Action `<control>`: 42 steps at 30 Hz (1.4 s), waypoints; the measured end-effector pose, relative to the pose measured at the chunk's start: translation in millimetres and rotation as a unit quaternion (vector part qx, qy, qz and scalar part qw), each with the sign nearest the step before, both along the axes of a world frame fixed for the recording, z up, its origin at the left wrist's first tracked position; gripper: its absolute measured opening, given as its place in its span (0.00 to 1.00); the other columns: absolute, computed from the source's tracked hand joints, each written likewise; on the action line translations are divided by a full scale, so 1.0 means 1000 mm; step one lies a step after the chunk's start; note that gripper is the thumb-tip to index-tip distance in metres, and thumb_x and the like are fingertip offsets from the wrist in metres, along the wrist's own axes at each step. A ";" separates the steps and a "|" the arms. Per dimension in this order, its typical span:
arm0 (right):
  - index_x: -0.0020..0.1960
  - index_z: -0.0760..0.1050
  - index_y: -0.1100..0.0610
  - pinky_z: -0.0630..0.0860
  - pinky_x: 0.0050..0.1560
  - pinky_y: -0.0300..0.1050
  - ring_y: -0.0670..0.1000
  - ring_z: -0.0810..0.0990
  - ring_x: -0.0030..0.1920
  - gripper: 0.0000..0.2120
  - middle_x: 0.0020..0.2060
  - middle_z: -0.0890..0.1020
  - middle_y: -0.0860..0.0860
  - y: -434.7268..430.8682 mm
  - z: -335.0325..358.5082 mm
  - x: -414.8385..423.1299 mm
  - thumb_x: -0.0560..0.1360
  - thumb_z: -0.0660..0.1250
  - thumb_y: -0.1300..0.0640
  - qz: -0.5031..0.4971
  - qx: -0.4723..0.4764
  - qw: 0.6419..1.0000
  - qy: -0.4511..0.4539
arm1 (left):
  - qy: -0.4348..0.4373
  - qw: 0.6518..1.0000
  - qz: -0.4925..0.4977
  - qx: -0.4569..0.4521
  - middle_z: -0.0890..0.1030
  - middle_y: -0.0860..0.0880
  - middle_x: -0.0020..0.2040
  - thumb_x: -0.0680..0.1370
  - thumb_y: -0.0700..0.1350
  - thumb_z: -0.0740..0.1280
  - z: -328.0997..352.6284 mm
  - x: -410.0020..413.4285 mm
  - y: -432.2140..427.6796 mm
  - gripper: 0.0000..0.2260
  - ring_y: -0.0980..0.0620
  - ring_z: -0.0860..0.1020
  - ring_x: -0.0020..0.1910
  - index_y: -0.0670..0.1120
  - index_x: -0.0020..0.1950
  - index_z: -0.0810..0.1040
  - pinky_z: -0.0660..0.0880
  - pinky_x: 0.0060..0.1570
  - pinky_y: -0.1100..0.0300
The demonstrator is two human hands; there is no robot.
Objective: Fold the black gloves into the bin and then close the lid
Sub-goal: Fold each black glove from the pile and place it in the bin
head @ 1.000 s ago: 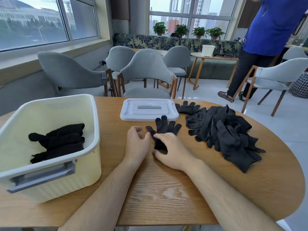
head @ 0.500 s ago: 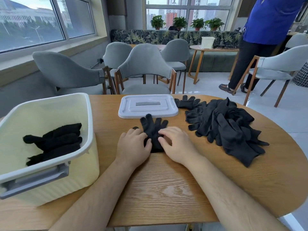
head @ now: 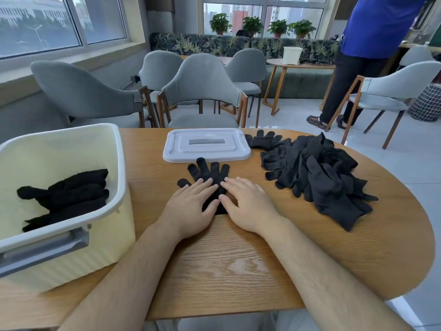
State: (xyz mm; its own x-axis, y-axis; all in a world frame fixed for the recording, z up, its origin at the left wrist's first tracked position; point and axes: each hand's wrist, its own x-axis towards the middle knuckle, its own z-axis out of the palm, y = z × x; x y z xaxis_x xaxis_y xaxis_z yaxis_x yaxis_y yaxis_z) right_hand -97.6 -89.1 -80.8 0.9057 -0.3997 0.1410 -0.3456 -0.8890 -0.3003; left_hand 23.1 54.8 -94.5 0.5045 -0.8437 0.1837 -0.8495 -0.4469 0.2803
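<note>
- Black glove (head: 211, 174) flat on wooden table (head: 238, 263), long axis running away from the body, fingertips toward white lid (head: 206, 144).
- Left hand (head: 191, 209), right hand (head: 249, 206): fingers straight, pressing its cuff half.
- Folded gloves (head: 69, 194) in bin (head: 71, 149); loose pile (head: 317, 177) at right.

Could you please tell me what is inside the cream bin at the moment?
Inside the bin, a stack of folded black gloves lies toward its near side. The near wall covers the stack's lower edge, so the count is unclear.

Matt knitted cloth gloves (head: 315, 177) at two o'clock, glossy wood-grain table (head: 229, 266), smooth plastic bin (head: 112, 218) and lid (head: 206, 145).
</note>
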 end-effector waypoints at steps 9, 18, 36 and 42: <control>0.68 0.73 0.54 0.64 0.67 0.52 0.58 0.68 0.66 0.18 0.65 0.74 0.54 -0.060 0.036 -0.002 0.82 0.59 0.47 -0.285 -0.169 0.943 0.025 | 0.014 0.999 -0.004 -0.029 0.61 0.61 0.78 0.83 0.58 0.56 0.003 0.001 0.002 0.22 0.62 0.54 0.78 0.58 0.76 0.67 0.51 0.75 0.59; 0.63 0.77 0.57 0.71 0.61 0.51 0.59 0.77 0.62 0.19 0.60 0.79 0.56 -0.128 0.061 0.005 0.82 0.63 0.44 -0.338 -0.197 0.912 0.120 | 0.010 0.999 0.004 -0.046 0.65 0.62 0.77 0.82 0.60 0.57 0.005 -0.001 0.002 0.21 0.63 0.57 0.78 0.58 0.74 0.70 0.54 0.75 0.59; 0.56 0.76 0.55 0.82 0.53 0.50 0.50 0.83 0.53 0.06 0.52 0.84 0.51 -0.122 0.105 0.017 0.80 0.69 0.57 -0.188 0.395 0.804 -0.403 | 0.006 0.995 0.007 -0.095 0.68 0.61 0.75 0.81 0.58 0.61 0.007 -0.002 0.004 0.17 0.63 0.59 0.77 0.59 0.69 0.75 0.54 0.74 0.58; 0.69 0.72 0.70 0.82 0.60 0.53 0.61 0.83 0.61 0.18 0.62 0.81 0.66 -0.078 0.083 0.027 0.79 0.63 0.73 -0.040 0.659 0.659 -0.359 | -0.004 0.984 -0.028 -0.178 0.76 0.63 0.65 0.81 0.54 0.64 0.009 -0.004 0.001 0.12 0.63 0.69 0.68 0.57 0.63 0.79 0.63 0.67 0.58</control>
State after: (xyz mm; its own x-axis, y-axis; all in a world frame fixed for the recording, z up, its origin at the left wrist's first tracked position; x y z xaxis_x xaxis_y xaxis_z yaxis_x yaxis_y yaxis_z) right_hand -70.2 -167.6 2.2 0.7631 -0.6462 0.0040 0.2767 0.3211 -0.9057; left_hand 19.4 56.1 -85.3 0.4568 -0.7511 0.4767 -0.8729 -0.2751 0.4030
